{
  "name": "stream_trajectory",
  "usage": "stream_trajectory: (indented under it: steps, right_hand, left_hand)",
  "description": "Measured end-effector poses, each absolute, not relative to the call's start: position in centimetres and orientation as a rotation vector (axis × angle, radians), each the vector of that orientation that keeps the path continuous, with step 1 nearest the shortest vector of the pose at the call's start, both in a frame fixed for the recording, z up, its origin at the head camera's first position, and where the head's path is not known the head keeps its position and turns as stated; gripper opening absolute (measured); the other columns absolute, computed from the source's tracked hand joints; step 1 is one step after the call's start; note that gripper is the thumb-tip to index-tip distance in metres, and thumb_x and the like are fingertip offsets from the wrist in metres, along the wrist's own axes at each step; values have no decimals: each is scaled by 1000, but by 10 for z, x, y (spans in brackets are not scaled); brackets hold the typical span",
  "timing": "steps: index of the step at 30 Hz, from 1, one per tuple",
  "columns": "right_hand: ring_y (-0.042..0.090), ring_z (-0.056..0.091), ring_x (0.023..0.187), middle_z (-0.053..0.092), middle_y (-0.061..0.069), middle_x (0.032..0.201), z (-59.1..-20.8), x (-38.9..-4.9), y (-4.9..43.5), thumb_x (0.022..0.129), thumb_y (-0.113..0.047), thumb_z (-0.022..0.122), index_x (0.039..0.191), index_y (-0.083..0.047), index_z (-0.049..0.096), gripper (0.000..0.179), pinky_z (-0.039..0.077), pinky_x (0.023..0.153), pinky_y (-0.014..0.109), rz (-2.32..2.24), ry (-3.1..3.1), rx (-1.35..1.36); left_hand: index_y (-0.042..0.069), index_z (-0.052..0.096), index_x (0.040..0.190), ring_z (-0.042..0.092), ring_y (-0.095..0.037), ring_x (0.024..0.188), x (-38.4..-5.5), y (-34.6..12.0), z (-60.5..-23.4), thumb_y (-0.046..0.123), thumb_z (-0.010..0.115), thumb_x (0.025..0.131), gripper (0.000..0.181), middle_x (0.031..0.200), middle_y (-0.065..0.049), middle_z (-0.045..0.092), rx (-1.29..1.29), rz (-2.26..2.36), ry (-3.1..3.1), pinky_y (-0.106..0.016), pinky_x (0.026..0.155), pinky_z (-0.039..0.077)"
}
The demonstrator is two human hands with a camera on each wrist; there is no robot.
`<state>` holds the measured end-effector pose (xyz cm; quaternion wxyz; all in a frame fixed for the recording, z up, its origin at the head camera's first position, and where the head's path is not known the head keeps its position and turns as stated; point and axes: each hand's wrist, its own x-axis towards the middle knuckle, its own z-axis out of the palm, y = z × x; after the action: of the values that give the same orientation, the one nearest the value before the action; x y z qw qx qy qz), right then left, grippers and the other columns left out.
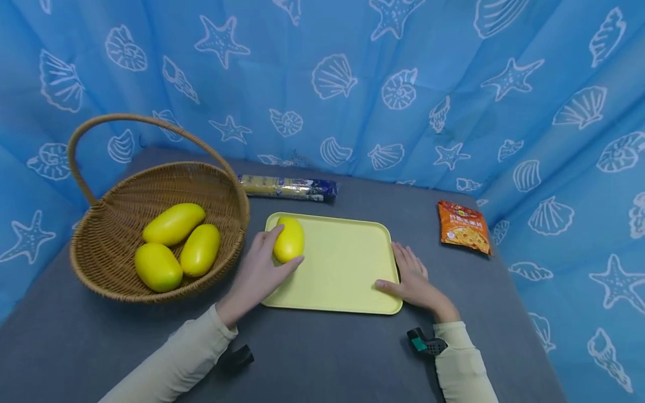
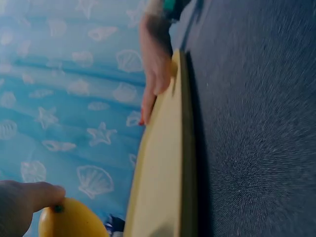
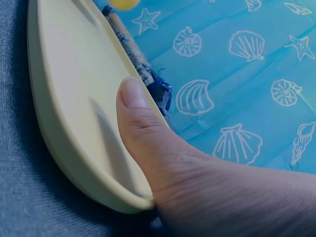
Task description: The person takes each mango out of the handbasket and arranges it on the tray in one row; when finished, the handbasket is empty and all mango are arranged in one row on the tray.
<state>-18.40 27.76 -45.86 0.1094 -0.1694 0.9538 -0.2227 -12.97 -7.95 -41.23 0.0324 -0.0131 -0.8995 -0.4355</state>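
My left hand (image 1: pixel 261 267) grips a yellow mango (image 1: pixel 289 240) over the left end of the pale yellow tray (image 1: pixel 347 263). In the left wrist view, the thumb presses the mango (image 2: pixel 74 219) near its stem end, and a gap separates the fruit from the tray. At the tray's opposite end, my right hand (image 1: pixel 410 278) straddles the rim. Its thumb (image 3: pixel 136 106) extends over the tray's inside, while its straight fingers lie along the outer edge. Several more mangoes (image 1: pixel 173 224) lie inside the brown wicker basket (image 1: pixel 108 274), left of the tray.
Behind the tray lies a long clear packet (image 1: pixel 287 188) with a blue end. An orange snack packet (image 1: pixel 462 226) is on the grey table (image 1: pixel 322 358) at the right. The basket's tall handle (image 1: pixel 136 117) arches upward. A blue shell-patterned curtain (image 1: pixel 302 129) hangs behind.
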Motion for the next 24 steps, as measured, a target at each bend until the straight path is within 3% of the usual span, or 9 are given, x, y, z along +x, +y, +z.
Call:
stream_trajectory:
  steps: [9, 18, 24]
  right_hand:
    - [43, 2, 144, 9, 19, 159, -460, -188, 276, 85, -54, 63, 154, -6, 5, 102, 6, 108, 66, -634, 2811, -490]
    - [39, 0, 146, 8, 18, 159, -462, -190, 277, 84, -50, 68, 154, -8, 7, 102, 3, 114, 59, -774, 2829, -501]
    - [37, 5, 146, 2, 11, 161, -466, -191, 269, 86, -50, 67, 155, -11, 11, 97, 16, 111, 62, -829, 2835, -542]
  left_hand:
    - [15, 36, 147, 50, -32, 113, -149, -80, -432, 44, 71, 83, 79, 135, -17, 42, 14, -1334, -2772, -49, 93, 44]
    - [20, 38, 147, 50, -32, 118, -152, -81, -439, 53, 70, 81, 80, 138, -13, 45, 56, -1257, -2802, -50, 94, 43]
    - [20, 33, 149, 52, -32, 117, -153, -82, -441, 51, 68, 83, 80, 140, -12, 44, 85, -1253, -2812, -50, 93, 44]
